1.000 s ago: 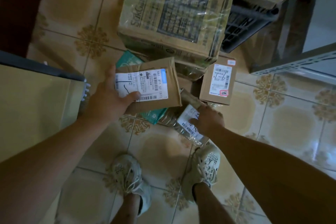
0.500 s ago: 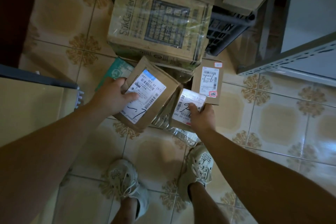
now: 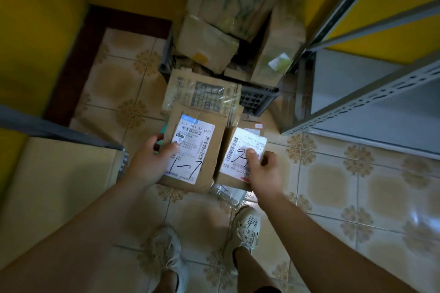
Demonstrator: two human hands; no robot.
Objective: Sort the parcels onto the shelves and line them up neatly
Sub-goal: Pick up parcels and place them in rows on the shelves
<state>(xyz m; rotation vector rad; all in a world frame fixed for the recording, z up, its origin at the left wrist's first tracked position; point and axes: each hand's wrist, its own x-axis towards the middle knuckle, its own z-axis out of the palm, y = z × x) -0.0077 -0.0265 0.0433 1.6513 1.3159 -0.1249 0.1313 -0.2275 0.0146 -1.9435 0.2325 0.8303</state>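
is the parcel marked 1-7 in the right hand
No, the left hand grips the parcel marked 1-7, while the right hand holds a smaller parcel.

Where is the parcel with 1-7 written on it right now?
Head view, centre: the 1-7 parcel is gripped by the left hand, beside the smaller parcel held by the right hand, in front of the dark crate.

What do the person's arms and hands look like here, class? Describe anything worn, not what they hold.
The left forearm and right forearm are bare as far as the view shows, with no sleeves in sight. The left hand and right hand wear no gloves, and no watch, ring or wristband is visible.
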